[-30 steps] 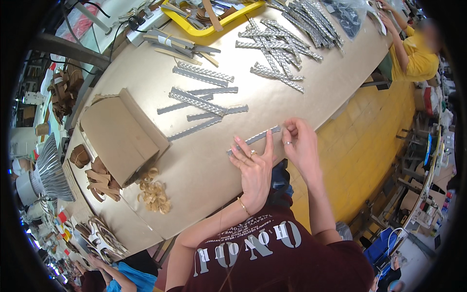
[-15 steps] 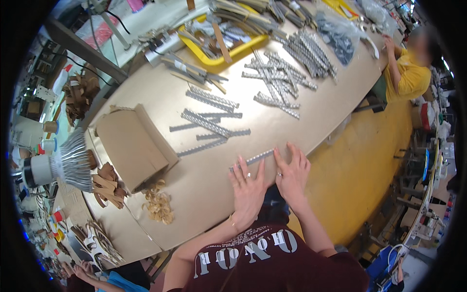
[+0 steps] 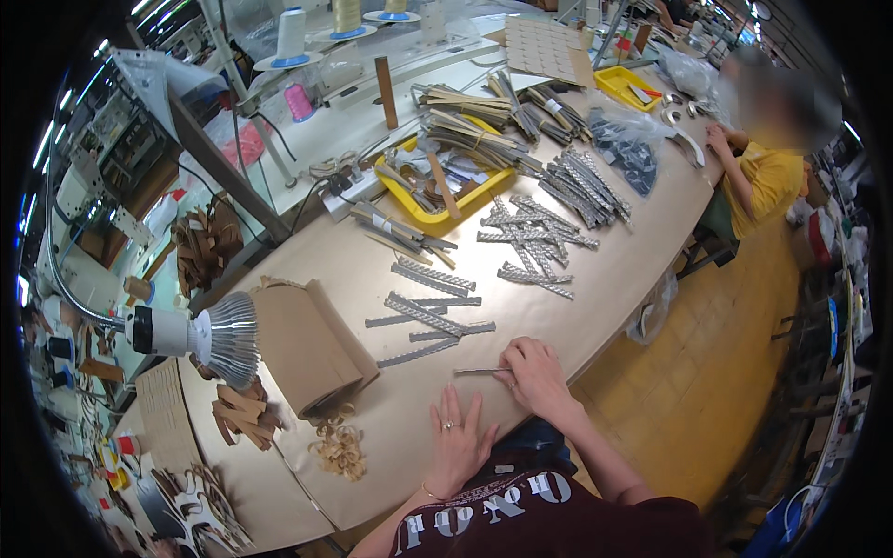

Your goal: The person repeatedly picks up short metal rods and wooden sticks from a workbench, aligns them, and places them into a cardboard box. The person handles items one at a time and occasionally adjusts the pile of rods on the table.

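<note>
My right hand (image 3: 538, 379) has its fingers closed on one end of a narrow grey strip (image 3: 478, 372). Seen nearly edge-on, the strip points left from the fingertips, low over the tabletop or touching it; I cannot tell which. Flat on the table, just below the strip's free end, rests my left hand (image 3: 458, 435) with fingers stretched and nothing in it. Beyond both hands lie several loose grey strips with a braided silver face (image 3: 423, 314). Farther off is a larger crossed pile of braided strips (image 3: 532, 234), beside a denser bundle (image 3: 586, 189).
A brown cardboard box (image 3: 312, 349) stands left, near curled tan scraps (image 3: 339, 453) and a lamp (image 3: 228, 339). A yellow tray (image 3: 409, 206) of strips sits at the back. A person in yellow (image 3: 767, 181) sits far right. The table edge (image 3: 609, 339) runs along my right.
My right hand has picked up the strip that lay flat under both hands and turned it on edge. The left hand has let go and drawn back. The view has tilted up.
</note>
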{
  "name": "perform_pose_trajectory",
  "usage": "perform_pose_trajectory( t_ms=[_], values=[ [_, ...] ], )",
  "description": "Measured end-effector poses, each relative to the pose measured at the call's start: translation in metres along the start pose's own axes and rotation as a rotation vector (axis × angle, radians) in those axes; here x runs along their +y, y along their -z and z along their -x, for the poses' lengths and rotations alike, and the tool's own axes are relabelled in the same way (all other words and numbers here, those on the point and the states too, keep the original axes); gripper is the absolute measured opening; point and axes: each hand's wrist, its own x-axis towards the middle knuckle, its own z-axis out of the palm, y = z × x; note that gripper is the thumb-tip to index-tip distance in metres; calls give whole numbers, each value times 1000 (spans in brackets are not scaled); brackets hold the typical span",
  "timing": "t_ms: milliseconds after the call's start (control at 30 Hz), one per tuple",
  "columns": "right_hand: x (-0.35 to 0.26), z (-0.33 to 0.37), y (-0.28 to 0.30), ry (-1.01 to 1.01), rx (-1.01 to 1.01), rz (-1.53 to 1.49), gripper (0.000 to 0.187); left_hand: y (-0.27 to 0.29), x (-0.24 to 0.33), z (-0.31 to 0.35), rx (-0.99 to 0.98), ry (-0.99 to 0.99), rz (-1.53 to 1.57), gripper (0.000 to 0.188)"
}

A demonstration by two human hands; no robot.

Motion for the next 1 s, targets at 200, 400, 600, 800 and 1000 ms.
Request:
perform_pose_trajectory(
  t_ms=[200,400,600,800,1000],
  values=[
    [-20,-59,-2,61,78,-335,28,-7,-3,4,56,-102,-8,59],
    [38,-143,43,69,513,-54,28,1,1,-5,24,17,25,58],
    [94,-140,84,-95,493,-58,20,2,3,-9,-49,35,-56,59],
    [41,-157,42,79,210,-244,21,9,5,-11,-66,28,-80,57],
    [-38,-228,-19,249,224,151,30,8,6,-9,-55,37,-73,55]
  ],
)
